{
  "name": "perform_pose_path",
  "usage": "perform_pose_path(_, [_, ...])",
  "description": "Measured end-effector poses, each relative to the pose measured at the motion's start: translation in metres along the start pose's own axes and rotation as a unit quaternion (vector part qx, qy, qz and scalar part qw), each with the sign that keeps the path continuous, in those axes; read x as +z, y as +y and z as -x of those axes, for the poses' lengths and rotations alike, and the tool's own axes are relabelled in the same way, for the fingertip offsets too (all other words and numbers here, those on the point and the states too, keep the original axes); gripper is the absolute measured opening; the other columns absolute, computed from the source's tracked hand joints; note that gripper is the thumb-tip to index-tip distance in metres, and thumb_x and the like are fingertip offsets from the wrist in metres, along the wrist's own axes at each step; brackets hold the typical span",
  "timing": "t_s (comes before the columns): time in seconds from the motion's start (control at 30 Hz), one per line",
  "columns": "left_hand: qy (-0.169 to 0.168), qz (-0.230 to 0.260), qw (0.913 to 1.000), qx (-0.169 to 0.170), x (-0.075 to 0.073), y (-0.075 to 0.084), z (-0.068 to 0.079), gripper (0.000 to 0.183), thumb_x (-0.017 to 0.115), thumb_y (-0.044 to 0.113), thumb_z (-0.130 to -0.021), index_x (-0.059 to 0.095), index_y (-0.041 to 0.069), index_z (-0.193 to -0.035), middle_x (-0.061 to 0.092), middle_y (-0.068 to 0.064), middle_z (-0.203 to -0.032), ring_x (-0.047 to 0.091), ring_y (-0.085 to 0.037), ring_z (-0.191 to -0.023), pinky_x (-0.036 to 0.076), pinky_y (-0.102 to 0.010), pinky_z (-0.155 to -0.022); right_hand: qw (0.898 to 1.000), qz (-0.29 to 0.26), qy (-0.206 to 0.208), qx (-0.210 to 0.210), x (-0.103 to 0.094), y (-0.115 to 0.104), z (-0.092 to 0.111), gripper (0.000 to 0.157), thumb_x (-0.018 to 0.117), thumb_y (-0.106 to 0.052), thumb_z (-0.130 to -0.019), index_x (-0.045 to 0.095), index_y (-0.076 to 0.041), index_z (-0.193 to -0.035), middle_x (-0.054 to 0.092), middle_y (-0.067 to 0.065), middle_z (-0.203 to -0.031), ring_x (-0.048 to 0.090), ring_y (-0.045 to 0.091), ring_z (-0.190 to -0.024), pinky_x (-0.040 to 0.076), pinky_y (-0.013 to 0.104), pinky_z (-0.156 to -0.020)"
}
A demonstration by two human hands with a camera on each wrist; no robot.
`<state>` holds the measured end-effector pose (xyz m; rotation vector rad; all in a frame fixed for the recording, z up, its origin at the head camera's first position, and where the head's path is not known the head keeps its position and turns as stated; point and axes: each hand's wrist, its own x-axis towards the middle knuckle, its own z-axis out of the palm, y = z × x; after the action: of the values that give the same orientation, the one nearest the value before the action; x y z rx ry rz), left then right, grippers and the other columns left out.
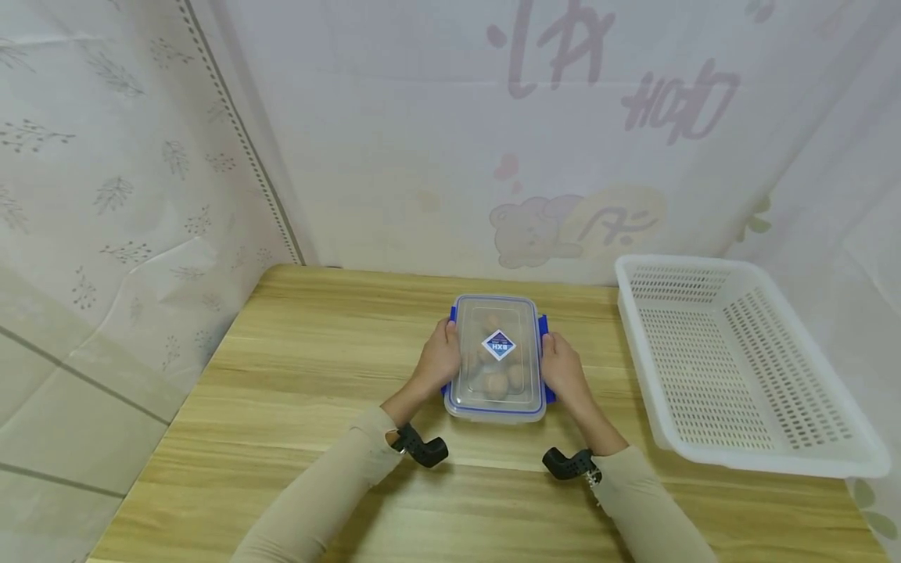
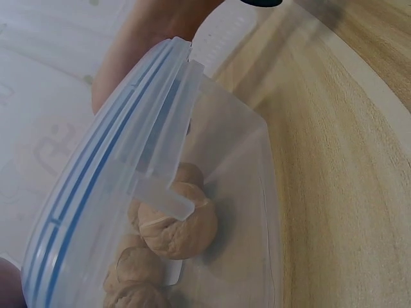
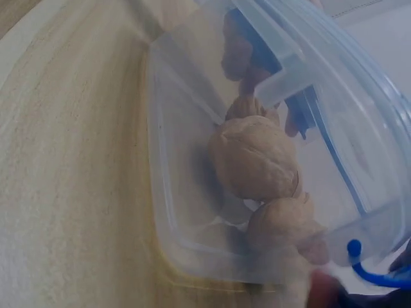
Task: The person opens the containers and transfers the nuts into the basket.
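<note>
A clear plastic food container [image 1: 496,399] with a blue seal, blue side latches and a diamond-shaped label [image 1: 499,345] is in the middle of the wooden table. Its lid is on. Through the walls several walnuts [image 3: 255,157] show, heaped together; the left wrist view has these walnuts [image 2: 176,221] too. My left hand [image 1: 439,356] grips the container's left side, thumb up by the lid's edge. On the opposite side my right hand [image 1: 563,367] holds it, close to the blue latch [image 1: 543,324], which sticks outward. The fingers under each side are mostly hidden in the head view.
To the right stands a white perforated plastic basket [image 1: 711,367], reaching the table's right edge. Printed cloth [image 1: 394,156] hangs behind the wooden table [image 1: 296,375] and at its sides. Each wrist wears a black camera mount [image 1: 425,451].
</note>
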<state>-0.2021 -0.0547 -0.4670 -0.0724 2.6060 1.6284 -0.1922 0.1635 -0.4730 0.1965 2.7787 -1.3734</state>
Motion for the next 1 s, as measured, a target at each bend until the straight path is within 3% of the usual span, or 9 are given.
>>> perform_pose_path(0.17, [-0.006,-0.003,1.0,-0.001,0.001,0.002,0.0,0.049,0.024,0.027,-0.113,0.04,-0.002,-0.15,0.058,-0.029,-0.134,0.06,-0.045,-0.118,0.053,-0.056,-0.099,1.0,-0.024,0.015,0.013,-0.003,-0.001,0.001,0.058,0.032,-0.037,-0.111,0.041,0.007,-0.147,0.051,0.031,-0.137,0.052,0.047,-0.124,0.046,0.06,-0.104])
perform_pose_path(0.37, [-0.006,-0.013,0.9999,-0.003,0.0,0.004,-0.001,0.05,0.025,0.029,-0.113,0.041,-0.002,-0.15,0.057,-0.029,-0.136,0.06,-0.045,-0.118,0.053,-0.055,-0.1,0.998,-0.054,-0.009,-0.016,0.0,-0.013,0.003,0.073,0.041,-0.046,-0.108,0.028,0.009,-0.154,0.027,0.033,-0.156,0.037,0.05,-0.139,0.035,0.063,-0.114])
perform_pose_path(0.5, [-0.004,-0.014,0.9999,-0.002,-0.001,0.004,-0.003,0.05,0.025,0.029,-0.113,0.043,-0.002,-0.149,0.057,-0.029,-0.136,0.06,-0.045,-0.118,0.053,-0.056,-0.1,0.997,-0.054,-0.041,-0.035,0.008,-0.015,0.003,0.078,0.048,-0.042,-0.107,0.017,0.009,-0.157,0.021,0.034,-0.159,0.026,0.05,-0.146,0.025,0.063,-0.12])
perform_pose_path(0.67, [0.001,-0.012,0.9999,0.003,0.0,0.0,-0.005,0.047,0.026,0.024,-0.113,0.049,-0.007,-0.141,0.062,-0.029,-0.123,0.064,-0.042,-0.108,0.056,-0.054,-0.093,0.997,-0.06,-0.038,-0.039,0.016,-0.011,0.004,0.082,0.054,-0.036,-0.105,0.009,0.008,-0.158,0.016,0.033,-0.161,0.02,0.05,-0.148,0.02,0.061,-0.122])
perform_pose_path(0.83, [0.004,0.047,0.9982,-0.036,-0.001,-0.013,-0.007,0.042,0.026,0.016,-0.112,0.057,-0.011,-0.12,0.061,-0.02,-0.098,0.062,-0.03,-0.089,0.057,-0.044,-0.08,0.997,-0.067,-0.035,-0.033,0.019,-0.011,0.005,0.082,0.054,-0.035,-0.105,0.008,0.007,-0.158,0.015,0.033,-0.162,0.019,0.049,-0.149,0.019,0.061,-0.122])
perform_pose_path(1.0, [-0.008,0.105,0.9923,-0.066,-0.003,-0.022,-0.007,0.04,0.026,0.017,-0.111,0.057,-0.008,-0.107,0.055,-0.011,-0.088,0.056,-0.021,-0.08,0.051,-0.029,-0.066,0.996,-0.071,-0.038,-0.033,0.021,-0.013,0.006,0.081,0.055,-0.035,-0.105,0.01,0.006,-0.159,0.017,0.032,-0.161,0.021,0.049,-0.148,0.02,0.062,-0.121])
